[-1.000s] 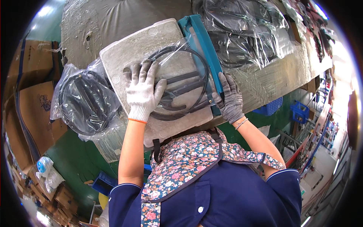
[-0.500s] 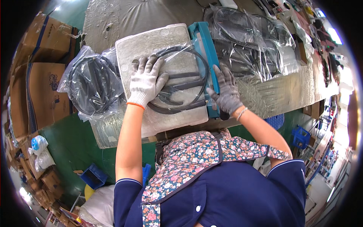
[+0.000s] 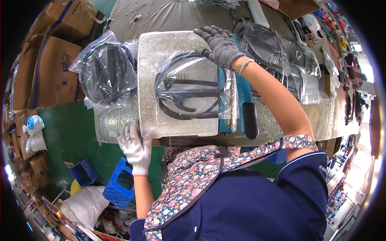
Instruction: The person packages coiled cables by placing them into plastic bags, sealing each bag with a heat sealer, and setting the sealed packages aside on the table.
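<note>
A clear plastic bag (image 3: 189,105) lies on a pale foam slab (image 3: 148,96), with coiled black tubing and straight dark pieces (image 3: 193,93) inside. Its right end lies over a teal bar sealer (image 3: 229,127), whose lever with a black handle (image 3: 250,120) stands apart from the base. My right hand (image 3: 220,45), in a grey glove, is over the bag's far right corner and the sealer's far end; its fingers are stretched out and the thumb apart. My left hand (image 3: 136,149), in a white glove, hovers by the slab's near left corner with spread fingers, holding nothing.
Another bagged coil (image 3: 106,72) lies left of the slab. More bagged black parts (image 3: 277,52) are piled right of the sealer. Cardboard boxes (image 3: 56,72) stand at the left; blue crates (image 3: 120,182) sit on the green floor below the table.
My left hand has moved off the bag toward me. My right hand has shifted from the sealer's lever to its far end. The lever has swung away from the base, uncovering the bag's right end.
</note>
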`<move>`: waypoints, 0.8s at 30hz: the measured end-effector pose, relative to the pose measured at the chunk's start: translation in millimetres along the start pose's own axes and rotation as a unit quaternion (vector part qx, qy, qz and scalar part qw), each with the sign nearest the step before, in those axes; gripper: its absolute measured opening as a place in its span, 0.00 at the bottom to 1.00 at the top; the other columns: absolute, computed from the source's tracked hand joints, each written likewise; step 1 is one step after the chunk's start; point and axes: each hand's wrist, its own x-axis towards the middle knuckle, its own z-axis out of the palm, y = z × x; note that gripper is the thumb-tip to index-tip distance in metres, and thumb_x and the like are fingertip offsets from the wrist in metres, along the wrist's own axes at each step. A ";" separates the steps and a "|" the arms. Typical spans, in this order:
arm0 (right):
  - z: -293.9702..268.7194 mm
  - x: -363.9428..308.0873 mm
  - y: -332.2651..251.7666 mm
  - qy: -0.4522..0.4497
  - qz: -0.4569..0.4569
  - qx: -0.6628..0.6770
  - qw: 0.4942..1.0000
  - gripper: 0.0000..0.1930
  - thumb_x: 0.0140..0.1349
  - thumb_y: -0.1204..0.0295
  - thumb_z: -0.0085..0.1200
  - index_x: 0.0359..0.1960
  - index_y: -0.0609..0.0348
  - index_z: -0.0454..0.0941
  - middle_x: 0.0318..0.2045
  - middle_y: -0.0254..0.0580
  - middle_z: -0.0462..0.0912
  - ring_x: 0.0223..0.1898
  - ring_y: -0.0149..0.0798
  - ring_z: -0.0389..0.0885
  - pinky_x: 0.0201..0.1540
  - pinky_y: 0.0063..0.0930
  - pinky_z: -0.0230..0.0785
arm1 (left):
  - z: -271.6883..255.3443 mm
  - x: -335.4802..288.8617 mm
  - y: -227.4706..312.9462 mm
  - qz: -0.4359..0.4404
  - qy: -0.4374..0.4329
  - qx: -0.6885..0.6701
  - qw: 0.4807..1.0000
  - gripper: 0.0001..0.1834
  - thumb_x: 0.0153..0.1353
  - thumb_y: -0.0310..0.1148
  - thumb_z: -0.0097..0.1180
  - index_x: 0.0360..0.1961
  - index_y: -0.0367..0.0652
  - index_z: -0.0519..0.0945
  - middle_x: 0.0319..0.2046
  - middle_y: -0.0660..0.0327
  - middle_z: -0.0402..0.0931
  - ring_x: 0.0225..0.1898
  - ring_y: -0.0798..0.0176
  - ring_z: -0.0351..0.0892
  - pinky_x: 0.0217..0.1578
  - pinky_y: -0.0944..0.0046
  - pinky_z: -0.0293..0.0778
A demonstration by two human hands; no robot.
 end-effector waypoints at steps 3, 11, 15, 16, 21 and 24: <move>-15.7 -19.5 1.4 0.024 -0.026 0.038 0.999 0.36 0.64 0.40 0.45 0.71 0.40 0.58 0.70 0.40 0.60 0.72 0.49 0.53 0.72 0.50 0.44 | -4.2 -40.2 -11.6 -0.039 -0.011 0.016 0.999 0.33 0.64 0.50 0.53 0.63 0.40 0.68 0.61 0.50 0.69 0.66 0.44 0.63 0.69 0.43 0.49; -5.9 5.6 -22.2 -0.132 -0.075 0.027 0.988 0.47 0.55 0.45 0.60 0.73 0.42 0.51 0.73 0.43 0.55 0.72 0.50 0.53 0.72 0.51 0.45 | -17.4 -5.8 46.9 -0.208 -0.149 -0.495 0.831 0.16 0.66 0.38 0.53 0.46 0.36 0.80 0.32 0.57 0.84 0.33 0.67 0.82 0.39 0.65 0.77; 23.4 35.4 -49.9 -0.243 -0.072 0.081 0.964 0.57 0.42 0.58 0.73 0.73 0.49 0.49 0.71 0.50 0.56 0.71 0.53 0.55 0.71 0.44 0.51 | 11.8 29.3 86.7 -0.293 -0.510 -0.672 0.450 0.20 0.70 0.41 0.49 0.55 0.38 0.73 0.48 0.56 0.80 0.45 0.61 0.81 0.44 0.62 0.78; 30.7 42.5 -45.0 -0.243 -0.084 0.100 0.961 0.56 0.41 0.58 0.73 0.73 0.51 0.51 0.70 0.52 0.59 0.70 0.53 0.58 0.71 0.41 0.53 | 11.0 33.5 94.9 -0.320 -0.461 -0.733 0.386 0.21 0.70 0.43 0.50 0.56 0.38 0.71 0.51 0.56 0.76 0.52 0.60 0.76 0.51 0.58 0.75; -6.6 44.9 -22.5 -0.296 0.048 0.316 0.900 0.33 0.45 0.66 0.73 0.55 0.62 0.76 0.43 0.48 0.83 0.48 0.46 0.81 0.55 0.33 0.71 | 38.2 36.5 100.8 -0.308 -0.335 -0.877 0.152 0.25 0.69 0.38 0.54 0.61 0.38 0.66 0.58 0.54 0.70 0.61 0.56 0.68 0.62 0.53 0.65; -29.2 41.9 -28.7 -0.317 0.120 0.571 0.747 0.23 0.53 0.70 0.69 0.51 0.62 0.79 0.34 0.34 0.83 0.36 0.29 0.80 0.43 0.24 0.74 | 34.0 50.5 70.2 -0.335 -0.324 -0.876 0.121 0.25 0.68 0.35 0.54 0.63 0.40 0.64 0.57 0.57 0.70 0.59 0.56 0.71 0.61 0.54 0.67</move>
